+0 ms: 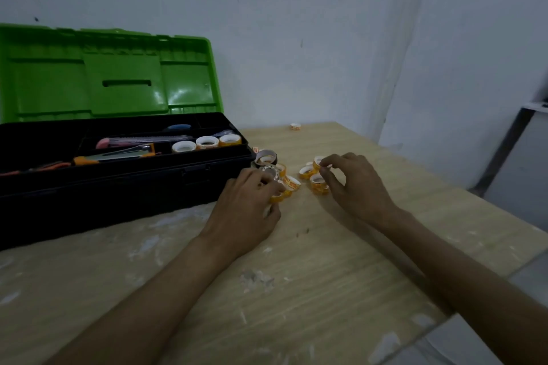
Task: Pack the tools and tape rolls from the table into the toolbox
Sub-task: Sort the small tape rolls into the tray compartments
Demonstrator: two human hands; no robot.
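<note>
Left hand [249,204], right hand [353,184] — each round tape rolls [308,172] by toolbox [118,187]

We take this for a plain workshop or utility room. At the left of the frame an open black toolbox [124,184] with a raised green lid [112,74] holds a utility knife [142,141], orange-handled hand tools [86,160] and tape rolls [206,142]. It sits on a pale wooden table [296,290] smeared with white paint or plaster. Bare, scuffed whitish walls [296,24] fill the upper frame.
</note>
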